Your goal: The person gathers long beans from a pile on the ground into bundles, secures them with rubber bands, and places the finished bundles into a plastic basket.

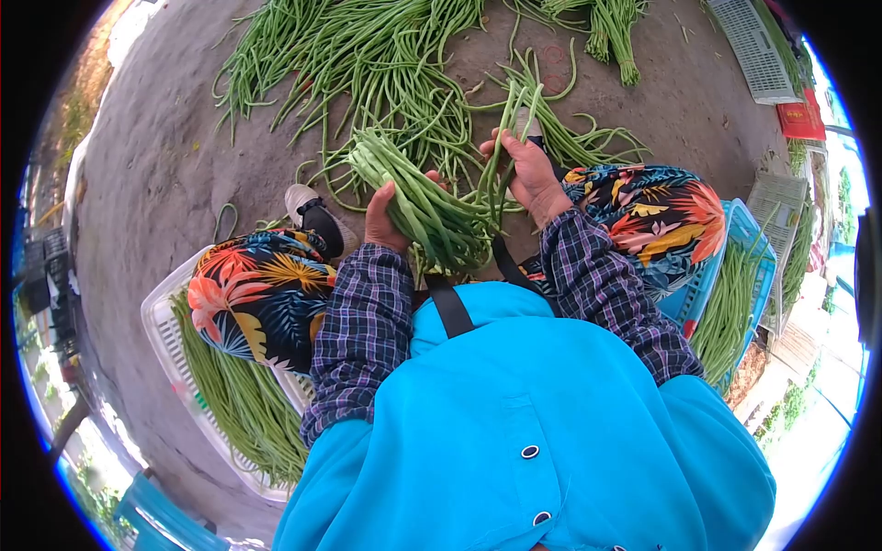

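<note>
My left hand is wrapped round a thick bunch of long green beans, whose pale, even ends point up and away from me. The rest of that bunch hangs down toward my lap. To the right, my right hand grips a few loose long beans between thumb and fingers, their lower ends overlapping the bunch. Just beyond both hands, a big heap of long beans is spread over the ground, and more strands lie past my right hand.
A white crate of long beans stands by my left leg, and a blue crate of them by my right. Farther right are a grey crate, a red object and another crate. A tied bundle lies at the top.
</note>
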Motion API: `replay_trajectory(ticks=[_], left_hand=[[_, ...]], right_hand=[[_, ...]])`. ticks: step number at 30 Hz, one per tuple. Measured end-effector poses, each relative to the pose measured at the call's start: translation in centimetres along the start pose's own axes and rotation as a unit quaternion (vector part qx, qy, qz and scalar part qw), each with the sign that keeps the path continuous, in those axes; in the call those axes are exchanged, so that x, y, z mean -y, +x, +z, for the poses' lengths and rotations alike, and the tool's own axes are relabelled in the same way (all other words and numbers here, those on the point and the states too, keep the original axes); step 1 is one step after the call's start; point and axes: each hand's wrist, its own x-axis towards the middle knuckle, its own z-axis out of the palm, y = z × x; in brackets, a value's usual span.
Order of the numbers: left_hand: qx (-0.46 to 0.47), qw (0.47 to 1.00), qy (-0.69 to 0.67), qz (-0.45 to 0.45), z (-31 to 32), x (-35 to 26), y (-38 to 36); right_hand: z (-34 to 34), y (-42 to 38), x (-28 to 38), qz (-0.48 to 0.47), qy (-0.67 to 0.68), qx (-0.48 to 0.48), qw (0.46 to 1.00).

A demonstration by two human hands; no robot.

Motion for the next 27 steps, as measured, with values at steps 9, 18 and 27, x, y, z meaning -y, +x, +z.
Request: replay_trajectory(ticks=[9, 18, 27], left_hand=[[-0.005, 1.0, -0.009, 0.004, -0.6, 0.1, 0.3], [0.004, 1.0, 0.012, -0.006, 0.1, 0.2, 0.1], [-0.033, 0.997, 0.061, -0.043, -0.3, 0.0, 0.3]], right_hand=[[2.0, -2.0, 0.5, -0.025, -0.163, 0.114, 0.98], [3.1, -1.9, -1.5, 0.002, -0.175, 0.137, 0.975], [3.4, -1.9, -1.2, 0.005, -0.274, 0.105, 0.956]])
